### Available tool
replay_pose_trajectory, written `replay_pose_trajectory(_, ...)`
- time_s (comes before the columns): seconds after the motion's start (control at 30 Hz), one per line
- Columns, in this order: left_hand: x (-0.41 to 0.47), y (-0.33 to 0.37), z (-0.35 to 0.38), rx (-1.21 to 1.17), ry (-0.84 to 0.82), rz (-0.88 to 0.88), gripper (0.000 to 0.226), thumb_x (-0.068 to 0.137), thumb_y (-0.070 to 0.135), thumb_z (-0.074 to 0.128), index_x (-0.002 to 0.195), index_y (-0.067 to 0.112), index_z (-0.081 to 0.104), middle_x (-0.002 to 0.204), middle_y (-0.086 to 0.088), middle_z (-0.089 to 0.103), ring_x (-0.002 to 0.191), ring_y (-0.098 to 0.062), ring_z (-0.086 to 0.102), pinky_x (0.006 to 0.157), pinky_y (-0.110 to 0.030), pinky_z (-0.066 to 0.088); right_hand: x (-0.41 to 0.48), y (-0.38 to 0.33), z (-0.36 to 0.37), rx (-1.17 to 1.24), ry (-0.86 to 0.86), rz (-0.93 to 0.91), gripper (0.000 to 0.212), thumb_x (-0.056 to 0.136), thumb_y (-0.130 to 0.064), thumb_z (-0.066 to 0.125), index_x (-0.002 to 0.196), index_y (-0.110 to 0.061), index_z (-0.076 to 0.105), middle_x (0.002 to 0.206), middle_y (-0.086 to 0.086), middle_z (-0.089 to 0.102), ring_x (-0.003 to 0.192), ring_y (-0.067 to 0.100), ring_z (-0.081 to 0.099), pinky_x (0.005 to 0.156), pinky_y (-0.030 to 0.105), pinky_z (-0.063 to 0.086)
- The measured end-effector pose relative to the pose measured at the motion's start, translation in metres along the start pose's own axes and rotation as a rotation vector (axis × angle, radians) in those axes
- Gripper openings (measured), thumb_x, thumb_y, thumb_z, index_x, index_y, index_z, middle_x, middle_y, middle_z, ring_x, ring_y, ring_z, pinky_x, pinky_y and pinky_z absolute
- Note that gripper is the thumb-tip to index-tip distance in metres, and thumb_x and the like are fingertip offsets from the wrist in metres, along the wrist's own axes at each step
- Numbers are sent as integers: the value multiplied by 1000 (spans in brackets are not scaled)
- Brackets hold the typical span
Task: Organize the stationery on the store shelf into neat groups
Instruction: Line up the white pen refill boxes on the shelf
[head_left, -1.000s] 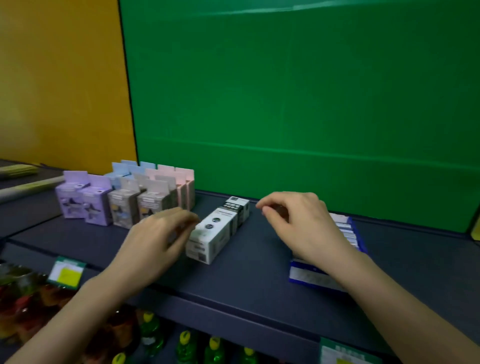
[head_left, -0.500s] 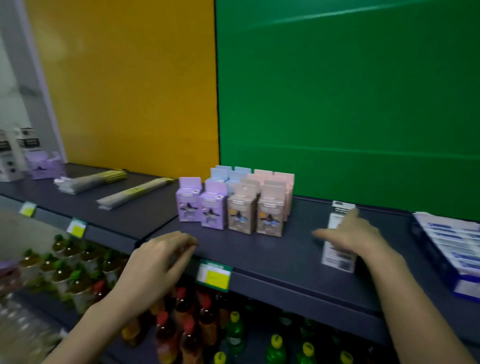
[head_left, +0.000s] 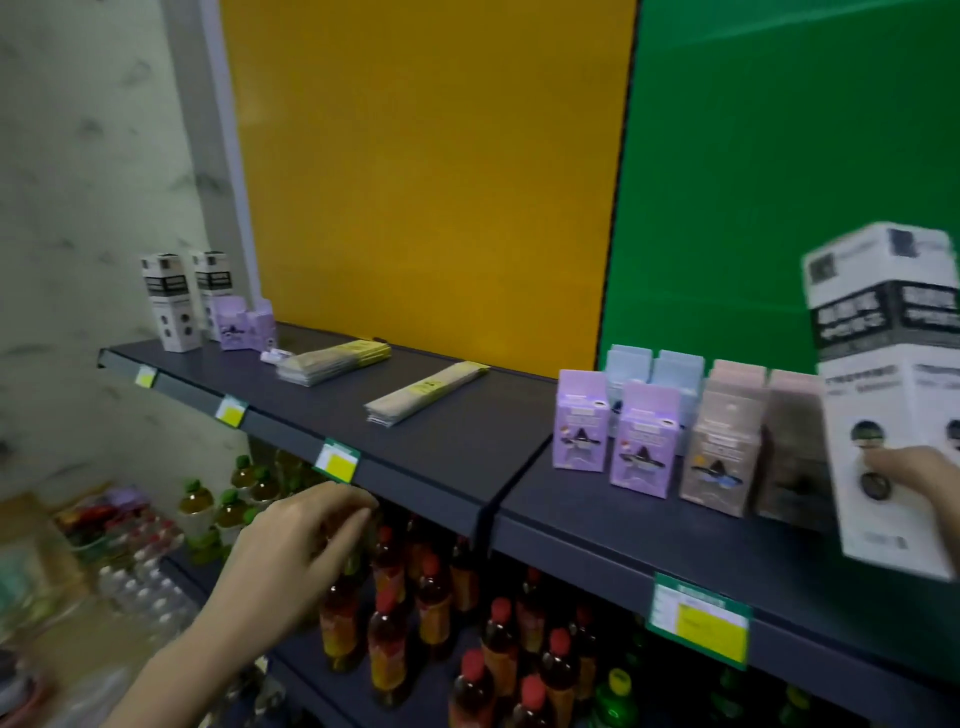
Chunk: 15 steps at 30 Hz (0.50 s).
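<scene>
My right hand (head_left: 914, 475) grips a tall white box with black bands (head_left: 888, 384), lifted upright above the dark shelf (head_left: 447, 457) at the far right. Only part of that hand shows at the frame edge. My left hand (head_left: 296, 545) hovers in front of the shelf's front edge, fingers loosely curled, holding nothing. Two matching white boxes (head_left: 179, 301) stand at the shelf's far left end beside small purple boxes (head_left: 244, 325). A group of purple, blue and beige-pink small boxes (head_left: 654, 431) stands in rows on the right section.
Two flat packs of long yellowish items (head_left: 332, 361) (head_left: 426, 392) lie on the left section. Price tags (head_left: 337, 460) (head_left: 698, 618) hang on the shelf edge. Bottles with red and green caps (head_left: 415, 597) fill the shelf below. Yellow and green panels back the shelf.
The view has swung left. My right hand has lifted the white box off the shelf and carries it leftward. My left hand has stayed low by the shelf edge.
</scene>
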<state>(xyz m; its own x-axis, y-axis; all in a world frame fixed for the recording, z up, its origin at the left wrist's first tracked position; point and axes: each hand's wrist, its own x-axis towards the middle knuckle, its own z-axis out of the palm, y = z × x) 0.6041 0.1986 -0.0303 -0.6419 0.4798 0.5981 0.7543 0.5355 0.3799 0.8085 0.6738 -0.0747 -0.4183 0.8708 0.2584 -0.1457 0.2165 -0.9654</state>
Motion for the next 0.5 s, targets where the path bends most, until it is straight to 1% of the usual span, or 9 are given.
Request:
replay_pose_trajectory(0.03,1,-10,-5,0,-5,-19,31,80,52,39,88,36,64,81,29,62,71,2,59,56,-27,49,-56,-49,33,18,-68,-36,63,57,-27,85,107,-27,47,65,-19,68,52,-5,63,65,39,54)
replay_pose_trajectory(0.07,2,-21,-8,-1,1,-30,28,80,52,40,88,37,63,80,30,62,72,2,59,55,-24,48,-79,-82,58,-95,-96,-107,61,60,-15,83,105,-34,45,69,-23,67,55,-11,62,61,34,54)
replay_pose_trajectory(0.13,7,-43,-15,-8,32,-58,29,79,52,42,89,36,64,81,27,64,71,3,60,57,-25,49,-147,-156,139,-139,-233,-187,64,68,1,73,93,-46,38,79,-22,62,63,-14,61,67,29,51)
replay_pose_trajectory(0.2,14,-68,-23,-18,70,-77,30,80,50,44,90,33,66,81,22,67,72,2,61,60,-28,52,-168,-165,186,-88,-421,-234,66,71,-3,72,96,-51,35,93,-22,60,77,-5,62,81,38,48)
replay_pose_trajectory(0.23,18,-81,-27,-18,78,-88,28,80,48,46,90,32,66,81,20,68,72,1,61,60,-28,52,-165,-156,207,-104,-491,-184,66,71,-7,74,104,-49,36,98,-22,61,84,-2,61,85,39,47)
replay_pose_trajectory(0.3,27,-108,-33,-21,94,-87,31,80,50,44,91,31,66,80,19,68,72,1,61,61,-29,53,-165,-142,253,-87,-516,-217,64,68,-18,76,109,-49,39,100,-21,64,91,2,62,83,35,48)
replay_pose_trajectory(0.37,37,-138,-36,-19,102,-88,36,79,52,40,91,31,66,80,18,69,71,1,62,61,-30,53,-168,-130,297,-59,-566,-226,58,63,-30,76,106,-52,44,98,-24,66,91,-2,62,76,29,48)
replay_pose_trajectory(0.43,52,-165,-42,-14,106,-92,37,79,53,39,91,31,66,78,19,68,69,1,62,60,-31,53,-169,-128,339,-58,-581,-242,57,65,-31,75,111,-49,46,99,-23,65,91,-4,60,70,23,47)
replay_pose_trajectory(0.5,70,-192,-50,4,106,-96,36,79,53,39,89,32,66,75,22,66,68,2,60,60,-30,52,-167,-131,379,-72,-570,-233,56,67,-30,75,115,-41,48,104,-17,63,94,1,59,72,25,49)
